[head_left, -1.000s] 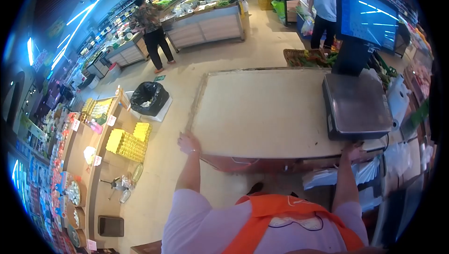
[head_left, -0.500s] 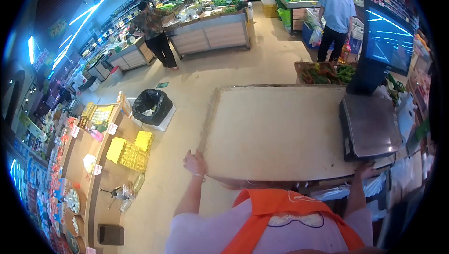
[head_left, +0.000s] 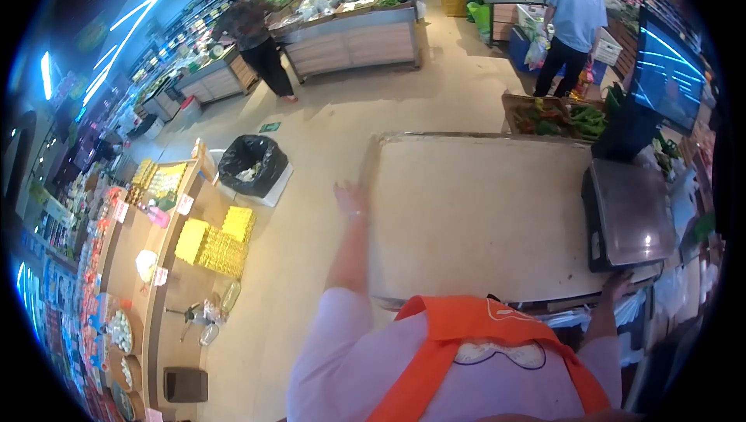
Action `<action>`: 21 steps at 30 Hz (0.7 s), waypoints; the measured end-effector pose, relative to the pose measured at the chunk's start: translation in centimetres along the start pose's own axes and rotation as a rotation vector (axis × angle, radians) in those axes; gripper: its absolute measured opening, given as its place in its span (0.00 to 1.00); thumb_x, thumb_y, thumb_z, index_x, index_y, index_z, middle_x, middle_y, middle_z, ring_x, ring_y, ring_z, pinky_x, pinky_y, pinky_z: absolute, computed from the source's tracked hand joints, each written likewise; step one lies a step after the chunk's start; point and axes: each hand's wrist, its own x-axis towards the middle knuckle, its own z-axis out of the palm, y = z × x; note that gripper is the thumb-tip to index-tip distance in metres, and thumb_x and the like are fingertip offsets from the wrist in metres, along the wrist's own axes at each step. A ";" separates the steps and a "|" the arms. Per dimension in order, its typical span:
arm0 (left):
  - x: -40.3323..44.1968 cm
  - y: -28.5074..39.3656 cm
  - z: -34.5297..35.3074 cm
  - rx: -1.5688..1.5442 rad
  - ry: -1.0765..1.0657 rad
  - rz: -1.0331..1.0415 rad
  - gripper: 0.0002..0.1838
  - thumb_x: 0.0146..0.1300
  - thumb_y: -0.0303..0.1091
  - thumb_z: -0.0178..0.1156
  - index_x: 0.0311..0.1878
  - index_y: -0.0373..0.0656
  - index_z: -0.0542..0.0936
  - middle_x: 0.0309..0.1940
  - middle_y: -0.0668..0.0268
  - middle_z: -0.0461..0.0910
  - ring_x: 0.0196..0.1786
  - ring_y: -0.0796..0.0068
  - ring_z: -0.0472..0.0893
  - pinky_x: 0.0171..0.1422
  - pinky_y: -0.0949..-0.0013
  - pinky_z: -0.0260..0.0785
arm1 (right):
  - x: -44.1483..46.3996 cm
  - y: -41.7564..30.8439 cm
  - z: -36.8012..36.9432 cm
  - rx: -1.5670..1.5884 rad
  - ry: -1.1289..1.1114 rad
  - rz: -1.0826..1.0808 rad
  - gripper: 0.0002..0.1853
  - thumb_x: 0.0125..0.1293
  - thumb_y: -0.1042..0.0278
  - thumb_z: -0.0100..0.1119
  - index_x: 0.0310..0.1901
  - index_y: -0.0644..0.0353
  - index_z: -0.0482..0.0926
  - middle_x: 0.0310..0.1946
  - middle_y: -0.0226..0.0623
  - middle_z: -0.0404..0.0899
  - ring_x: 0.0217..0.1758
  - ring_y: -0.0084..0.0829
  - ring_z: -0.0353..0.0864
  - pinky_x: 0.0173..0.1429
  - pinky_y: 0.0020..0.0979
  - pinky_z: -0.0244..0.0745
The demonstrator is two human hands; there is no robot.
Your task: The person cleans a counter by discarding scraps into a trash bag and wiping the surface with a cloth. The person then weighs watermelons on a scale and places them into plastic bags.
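Observation:
My left hand [head_left: 351, 199] is held out at the left edge of a pale tabletop [head_left: 474, 212], its fingers apart and nothing in it. Whether it touches that edge I cannot tell. At the table's front right, my right hand [head_left: 617, 287] rests by the edge just below a weighing scale [head_left: 633, 216]. Its fingers look stretched out and hold nothing visible. A tilted screen [head_left: 670, 76] stands behind the scale's steel plate. Thin plastic bags [head_left: 628, 307] hang under the edge near my right hand.
Left of the table stands a bin with a black liner [head_left: 252, 165]. Yellow egg trays [head_left: 208, 247] are stacked by a wooden shelf. Beyond the table are vegetable crates [head_left: 544, 116], produce stands [head_left: 353, 41], a person in a blue shirt [head_left: 576, 14] and another in dark clothes [head_left: 252, 29].
My left hand has moved forward along the table's left side, with the arm stretching out. My right hand stays near the scale. The view has shifted slightly, and the person in blue leans more.

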 end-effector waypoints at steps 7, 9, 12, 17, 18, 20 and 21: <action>3.5 -2.0 3.1 0.466 -0.184 0.149 0.24 0.69 0.45 0.39 0.61 0.42 0.66 0.50 0.47 0.73 0.46 0.50 0.78 0.47 0.52 0.73 | 0.5 1.8 3.1 0.323 0.210 0.113 0.26 0.64 0.52 0.45 0.60 0.58 0.68 0.64 0.52 0.58 0.70 0.54 0.49 0.71 0.47 0.45; 3.9 -1.2 2.9 0.422 -0.251 0.058 0.27 0.69 0.49 0.34 0.62 0.40 0.65 0.50 0.47 0.74 0.48 0.48 0.77 0.50 0.50 0.71 | 0.3 1.0 2.4 0.429 0.148 0.203 0.26 0.64 0.54 0.46 0.61 0.58 0.67 0.66 0.55 0.54 0.71 0.52 0.47 0.72 0.44 0.45; 5.9 -2.4 4.5 0.433 -0.288 0.035 0.28 0.70 0.50 0.33 0.62 0.40 0.65 0.47 0.46 0.75 0.50 0.49 0.76 0.51 0.50 0.70 | -1.1 0.4 -1.7 0.431 0.063 0.210 0.24 0.65 0.57 0.46 0.61 0.56 0.68 0.67 0.55 0.52 0.73 0.52 0.42 0.73 0.44 0.46; 11.3 -7.8 8.7 0.066 -0.404 -0.086 0.31 0.69 0.54 0.32 0.61 0.38 0.66 0.45 0.47 0.76 0.47 0.55 0.78 0.50 0.55 0.70 | -1.2 -0.1 -1.9 0.620 0.148 0.279 0.22 0.66 0.62 0.47 0.60 0.59 0.67 0.64 0.49 0.60 0.68 0.53 0.53 0.71 0.41 0.51; 11.9 -7.8 9.1 0.031 -0.439 -0.143 0.33 0.69 0.56 0.31 0.60 0.35 0.67 0.44 0.48 0.77 0.45 0.56 0.78 0.49 0.56 0.71 | -1.6 -0.1 -3.6 0.635 0.086 0.229 0.24 0.65 0.62 0.49 0.60 0.64 0.66 0.64 0.58 0.57 0.69 0.55 0.51 0.70 0.43 0.52; 7.6 -2.4 5.1 -0.204 -0.461 -0.400 0.39 0.67 0.61 0.31 0.55 0.30 0.70 0.41 0.50 0.78 0.41 0.57 0.79 0.44 0.56 0.72 | -0.5 0.2 1.3 0.640 0.217 0.232 0.24 0.64 0.62 0.50 0.59 0.67 0.67 0.62 0.63 0.58 0.69 0.57 0.50 0.70 0.44 0.51; 8.6 -3.9 6.0 -0.194 -0.453 -0.347 0.41 0.66 0.63 0.30 0.52 0.29 0.72 0.40 0.50 0.78 0.39 0.57 0.79 0.42 0.56 0.73 | -0.1 0.0 3.6 0.580 0.327 0.213 0.24 0.64 0.63 0.50 0.58 0.67 0.67 0.61 0.62 0.59 0.68 0.58 0.51 0.70 0.45 0.52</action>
